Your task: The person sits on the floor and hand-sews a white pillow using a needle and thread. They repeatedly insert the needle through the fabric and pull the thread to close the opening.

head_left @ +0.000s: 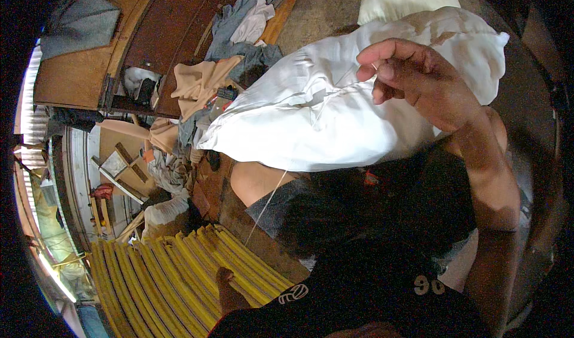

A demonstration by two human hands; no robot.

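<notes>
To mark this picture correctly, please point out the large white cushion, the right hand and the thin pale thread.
Large white cushion (359, 119), head view: middle of its visible side.
Right hand (423, 82), head view: middle of the hand.
Thin pale thread (266, 207), head view: stretch below the cushion.

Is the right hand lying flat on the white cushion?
No, the right hand has its fingers curled, thumb and forefinger together, in front of the white cushion.

Black shirt (371, 305) that bore a pale rounded emblem (293, 294) and pale printed figures (429, 286), dark shorts (359, 212) that stopped above the left knee (244, 181), right hand (418, 78) that was bare
</notes>
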